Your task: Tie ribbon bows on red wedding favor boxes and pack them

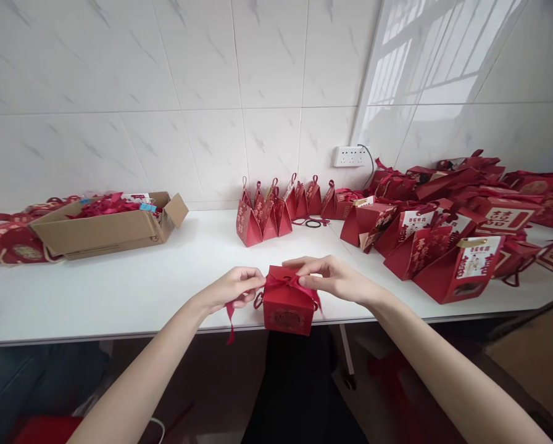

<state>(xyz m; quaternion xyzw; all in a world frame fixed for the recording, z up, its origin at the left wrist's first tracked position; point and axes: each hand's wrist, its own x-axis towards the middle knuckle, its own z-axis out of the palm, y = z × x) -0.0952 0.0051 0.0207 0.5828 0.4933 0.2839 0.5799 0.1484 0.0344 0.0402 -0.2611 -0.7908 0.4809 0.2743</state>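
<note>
A small red gift box [287, 316] sits at the front edge of the white table, with a red ribbon [286, 282] tied across its top. My left hand [240, 287] is closed on one side of the ribbon at the box's left, and a loose ribbon end hangs below the fingers. At the right of the knot, my right hand [325, 277] pinches the ribbon with thumb and finger, its other fingers reaching behind the box. Dark red cord loops stick out at the box's sides.
Beyond the box stand several red peaked gift boxes [263, 217]. A cardboard box [112, 233] full of ribbons is at left on the white table [202, 246]. Many red gift boxes [457, 259] are piled at right. Scissors [312, 222] lie near the wall, below a power strip [349, 156].
</note>
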